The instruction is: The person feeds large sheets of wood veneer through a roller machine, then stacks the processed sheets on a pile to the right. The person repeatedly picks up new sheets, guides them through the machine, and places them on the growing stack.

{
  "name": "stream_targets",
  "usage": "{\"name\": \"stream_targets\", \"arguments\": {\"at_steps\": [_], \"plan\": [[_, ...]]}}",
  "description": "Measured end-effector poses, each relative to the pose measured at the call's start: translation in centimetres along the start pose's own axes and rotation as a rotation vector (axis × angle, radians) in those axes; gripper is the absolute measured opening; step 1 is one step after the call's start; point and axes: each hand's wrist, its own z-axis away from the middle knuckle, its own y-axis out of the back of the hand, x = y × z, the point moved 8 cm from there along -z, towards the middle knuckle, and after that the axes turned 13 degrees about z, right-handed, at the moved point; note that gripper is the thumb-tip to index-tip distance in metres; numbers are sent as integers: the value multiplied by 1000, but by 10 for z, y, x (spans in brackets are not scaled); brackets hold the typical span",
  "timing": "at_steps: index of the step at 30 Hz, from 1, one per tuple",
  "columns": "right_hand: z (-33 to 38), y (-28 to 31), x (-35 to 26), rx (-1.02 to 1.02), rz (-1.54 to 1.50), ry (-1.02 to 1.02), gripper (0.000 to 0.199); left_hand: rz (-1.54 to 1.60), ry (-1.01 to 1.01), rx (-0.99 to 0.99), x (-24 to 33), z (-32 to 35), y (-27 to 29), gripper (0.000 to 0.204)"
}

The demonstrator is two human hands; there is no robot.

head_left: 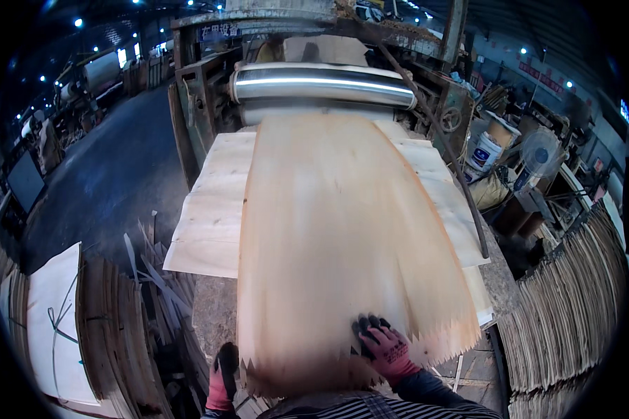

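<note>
Sheet [328, 244]: one, long, pale wood, ragged at its near end; on the bench [213, 311], its far end just before the rollers [321, 84]. Paler sheets [206, 209] lie beneath, showing at both sides.

Right hand [384, 347]: gloved, pink with black fingers; palm down and open on the sheet, near the ragged end.

Left hand [223, 373]: gloved alike, at the sheet's near left corner; whether it grips the edge, cannot tell.

Bucket [483, 152]: one, white with a blue label, right of the rollers; contents not visible. Tan item [502, 130] just behind it, kind unclear.

Sack [491, 191]: one, yellowish, slumped below the bucket; contents not visible.

Fan [541, 152]: one, round, right of the bucket.

Bundle [54, 328]: pale-faced, tied with green cord, at left.

Stack [566, 307]: thin sheets on edge, at right.
</note>
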Motion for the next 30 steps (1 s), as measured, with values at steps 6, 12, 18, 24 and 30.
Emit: {"name": "stream_targets", "arguments": {"at_steps": [6,12,18,24,30], "plan": [[68,-19,-35,-210,-25,3,40,-306,-221,42,44,-3,-15,38],[94,4,-24,-164,-116,57,65,-763,-463,-191,54,17,-106,44],[102,37,180,23,-172,-433,82,-887,-457,-79,23,57,-130,44],[34,-39,445,56,97,-722,86,-744,-456,-44,-21,69,-227,45],[9,-141,570,-205,-116,-870,83,-782,-365,-159,-89,81,-383,47]]}}
